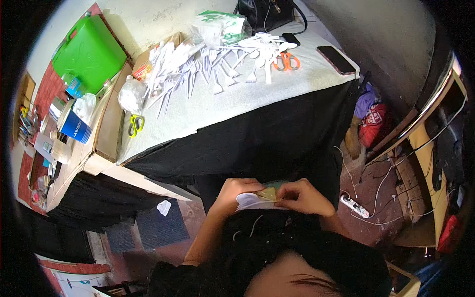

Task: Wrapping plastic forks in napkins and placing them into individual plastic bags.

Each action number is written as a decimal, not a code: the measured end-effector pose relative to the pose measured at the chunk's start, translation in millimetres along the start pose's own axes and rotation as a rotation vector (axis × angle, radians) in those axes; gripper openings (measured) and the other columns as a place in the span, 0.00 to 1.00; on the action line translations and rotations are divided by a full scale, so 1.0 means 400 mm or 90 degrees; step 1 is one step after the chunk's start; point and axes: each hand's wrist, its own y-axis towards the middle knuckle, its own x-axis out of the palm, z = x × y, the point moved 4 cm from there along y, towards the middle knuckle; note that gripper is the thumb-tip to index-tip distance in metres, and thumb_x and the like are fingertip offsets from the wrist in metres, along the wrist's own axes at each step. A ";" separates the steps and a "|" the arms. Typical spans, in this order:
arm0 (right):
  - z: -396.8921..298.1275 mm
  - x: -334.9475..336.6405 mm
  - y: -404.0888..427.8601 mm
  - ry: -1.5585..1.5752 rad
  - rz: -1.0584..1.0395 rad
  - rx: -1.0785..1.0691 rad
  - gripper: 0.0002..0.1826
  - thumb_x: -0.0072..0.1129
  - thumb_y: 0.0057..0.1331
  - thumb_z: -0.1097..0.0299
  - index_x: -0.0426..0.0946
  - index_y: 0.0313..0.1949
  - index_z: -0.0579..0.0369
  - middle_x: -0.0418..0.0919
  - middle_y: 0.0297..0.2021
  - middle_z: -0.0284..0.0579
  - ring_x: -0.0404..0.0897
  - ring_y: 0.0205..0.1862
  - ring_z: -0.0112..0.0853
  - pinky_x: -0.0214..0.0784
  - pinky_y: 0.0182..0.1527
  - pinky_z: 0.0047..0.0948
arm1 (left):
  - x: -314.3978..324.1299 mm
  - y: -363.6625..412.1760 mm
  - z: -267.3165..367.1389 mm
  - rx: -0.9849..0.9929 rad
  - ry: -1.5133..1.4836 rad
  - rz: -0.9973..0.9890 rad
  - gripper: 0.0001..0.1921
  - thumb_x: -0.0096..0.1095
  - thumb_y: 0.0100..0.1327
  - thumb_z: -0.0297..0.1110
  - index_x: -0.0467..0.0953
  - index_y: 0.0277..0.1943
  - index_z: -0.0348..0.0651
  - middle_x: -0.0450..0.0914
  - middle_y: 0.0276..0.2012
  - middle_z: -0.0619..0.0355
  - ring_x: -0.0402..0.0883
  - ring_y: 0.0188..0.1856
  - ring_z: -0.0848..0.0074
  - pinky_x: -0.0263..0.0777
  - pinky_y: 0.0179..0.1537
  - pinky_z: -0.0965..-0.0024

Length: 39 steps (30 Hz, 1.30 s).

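Note:
My left hand (237, 191), low in front of my body, grips a bundle of white pieces (248, 201) that look like stacked plastic cutlery. Against the bundle lies a small yellow translucent piece (268, 194). Thumb and fingers of my right hand (306, 196) pinch its right edge; the exact contact is too small to make out. Beyond both hands, a heap of white plastic forks (193, 70) and spoons (259, 59) spreads over the white-covered table (230, 104). Orange-and-grey scissors (286, 62) lie beside the spoons, and yellow-green scissors (136, 125) rest near the left edge.
A smartphone (336, 60) and a black bag (265, 15) occupy the table's far right. Left of it, a side counter carries a green jerrycan (91, 54) and a blue cup (76, 127). On the floor at right lie a power strip (354, 206) and loose cables.

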 end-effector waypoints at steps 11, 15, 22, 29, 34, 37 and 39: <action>0.016 -0.038 -0.022 0.175 0.006 -0.039 0.04 0.63 0.54 0.80 0.78 0.30 0.61 0.80 0.28 0.39 0.79 0.32 0.22 0.70 0.35 0.21 | -0.064 -0.027 -0.001 0.148 0.264 0.199 0.06 0.61 0.51 0.34 0.79 0.34 0.49 0.82 0.35 0.66 0.80 0.28 0.75 0.68 0.26 0.72; -0.030 -0.075 -0.028 0.245 0.051 -0.123 0.06 0.64 0.50 0.84 0.78 0.28 0.63 0.80 0.27 0.42 0.80 0.32 0.25 0.70 0.34 0.20 | -0.152 -0.036 -0.009 0.163 0.319 0.273 0.11 0.60 0.48 0.28 0.80 0.37 0.45 0.82 0.36 0.60 0.81 0.30 0.75 0.69 0.28 0.72; -0.079 -0.130 -0.047 0.235 0.087 -0.238 0.09 0.67 0.44 0.86 0.76 0.22 0.62 0.80 0.26 0.47 0.80 0.28 0.28 0.69 0.31 0.21 | -0.289 0.021 0.019 0.272 0.534 0.316 0.17 0.58 0.41 0.25 0.81 0.37 0.46 0.82 0.35 0.65 0.70 0.20 0.81 0.64 0.23 0.76; -0.060 -0.194 -0.140 0.306 0.204 -0.287 0.13 0.71 0.41 0.76 0.72 0.20 0.59 0.78 0.22 0.48 0.77 0.22 0.29 0.64 0.24 0.21 | -0.380 0.018 -0.056 0.348 0.682 0.398 0.21 0.56 0.37 0.21 0.81 0.40 0.46 0.82 0.32 0.63 0.74 0.23 0.80 0.66 0.25 0.75; -0.051 -0.250 -0.201 0.352 0.365 -0.275 0.16 0.67 0.49 0.75 0.63 0.24 0.58 0.75 0.21 0.48 0.76 0.17 0.30 0.68 0.16 0.23 | -0.512 0.001 -0.160 0.241 0.831 0.559 0.24 0.54 0.37 0.20 0.81 0.42 0.49 0.82 0.34 0.64 0.76 0.24 0.76 0.70 0.29 0.73; 0.003 -0.257 -0.208 0.346 0.394 -0.207 0.29 0.66 0.48 0.76 0.64 0.48 0.63 0.74 0.26 0.47 0.76 0.18 0.32 0.71 0.17 0.26 | -0.558 0.037 -0.228 0.114 0.811 0.540 0.23 0.54 0.40 0.20 0.82 0.40 0.54 0.82 0.35 0.66 0.77 0.34 0.74 0.71 0.37 0.70; -0.031 -0.243 -0.165 0.369 0.363 -0.215 0.14 0.66 0.52 0.73 0.65 0.26 0.58 0.77 0.23 0.50 0.79 0.20 0.30 0.74 0.21 0.24 | -0.589 0.068 -0.301 0.009 0.797 0.442 0.23 0.55 0.42 0.22 0.80 0.43 0.54 0.81 0.37 0.64 0.77 0.39 0.70 0.70 0.42 0.67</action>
